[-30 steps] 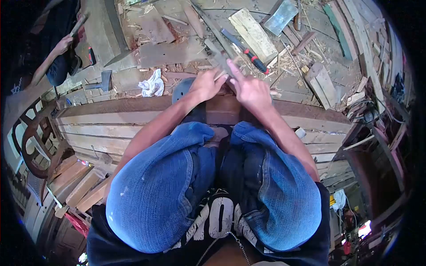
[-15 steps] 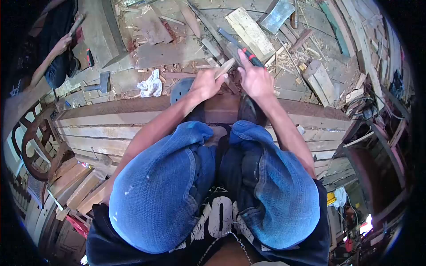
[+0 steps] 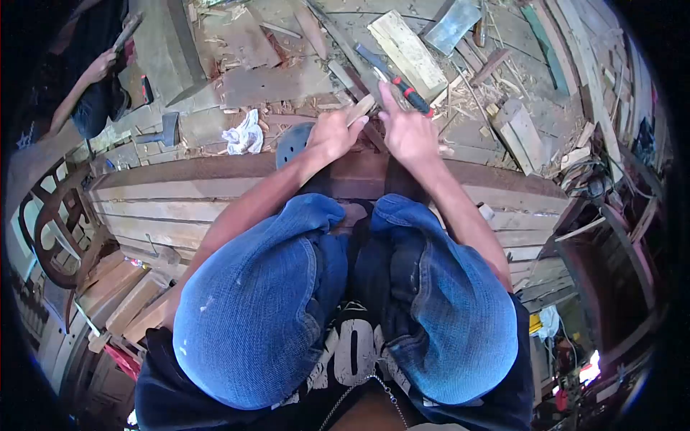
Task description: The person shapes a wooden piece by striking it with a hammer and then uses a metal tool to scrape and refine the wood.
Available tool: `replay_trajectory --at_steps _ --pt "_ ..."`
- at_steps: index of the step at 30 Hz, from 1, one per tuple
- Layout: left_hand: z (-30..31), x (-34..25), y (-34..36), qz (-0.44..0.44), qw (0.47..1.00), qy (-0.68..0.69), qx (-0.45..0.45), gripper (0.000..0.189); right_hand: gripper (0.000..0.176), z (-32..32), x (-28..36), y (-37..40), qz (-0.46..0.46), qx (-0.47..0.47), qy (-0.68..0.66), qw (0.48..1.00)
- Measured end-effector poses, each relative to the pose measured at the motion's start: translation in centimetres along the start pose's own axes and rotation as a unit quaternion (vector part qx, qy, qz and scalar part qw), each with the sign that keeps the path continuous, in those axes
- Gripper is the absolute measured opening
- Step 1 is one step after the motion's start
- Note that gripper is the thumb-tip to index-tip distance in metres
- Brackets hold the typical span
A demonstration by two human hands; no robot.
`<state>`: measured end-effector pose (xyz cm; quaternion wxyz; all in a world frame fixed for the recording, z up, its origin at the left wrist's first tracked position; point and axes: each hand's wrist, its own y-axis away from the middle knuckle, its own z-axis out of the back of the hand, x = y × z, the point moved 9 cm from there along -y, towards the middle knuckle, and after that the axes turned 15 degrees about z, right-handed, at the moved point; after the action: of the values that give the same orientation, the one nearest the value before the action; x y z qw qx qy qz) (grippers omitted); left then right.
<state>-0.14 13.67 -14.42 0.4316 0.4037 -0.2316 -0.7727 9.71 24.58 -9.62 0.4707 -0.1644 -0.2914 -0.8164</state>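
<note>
The left hand is closed round a pale, tapered wooden stick, whose tip pokes out beyond the thumb. Just beside that tip is the right hand, index finger reaching forward and the other fingers bent in; whatever they close on is hidden from me, so I can't tell if it grips anything. It has shifted slightly toward the left hand since half a second ago, while the left has barely moved.

Just past the right knuckles lies a tool with a red-and-black handle, near a pale wood block. A crumpled white cloth and a hatchet-like tool lie off to the left on the chip-strewn boards. Across the black shirt I can read one big white character, an O or a zero. At far left, another person's hand holds a stick-like tool, raised a touch higher than before.
</note>
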Motion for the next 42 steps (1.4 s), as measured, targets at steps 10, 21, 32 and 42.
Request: replay_trajectory --at_steps 10,21,32,42 --pt "1.1 -0.2 0.1 -0.002 0.999 0.032 -0.011 0.039 0.054 0.1 2.5 -0.1 0.068 0.067 0.041 0.995" --pt "0.9 0.7 -0.9 0.004 0.999 0.048 -0.015 0.039 0.056 0.2 1.2 -0.5 -0.008 0.09 0.008 0.996" --pt "1.0 0.7 -0.8 0.035 0.997 0.066 0.0 0.041 0.054 0.7 -0.8 -1.6 0.005 0.037 0.044 0.998" --pt "1.6 1.0 -0.8 0.015 0.998 0.065 -0.006 0.037 0.06 -0.2 3.4 0.4 0.088 0.031 0.02 0.995"
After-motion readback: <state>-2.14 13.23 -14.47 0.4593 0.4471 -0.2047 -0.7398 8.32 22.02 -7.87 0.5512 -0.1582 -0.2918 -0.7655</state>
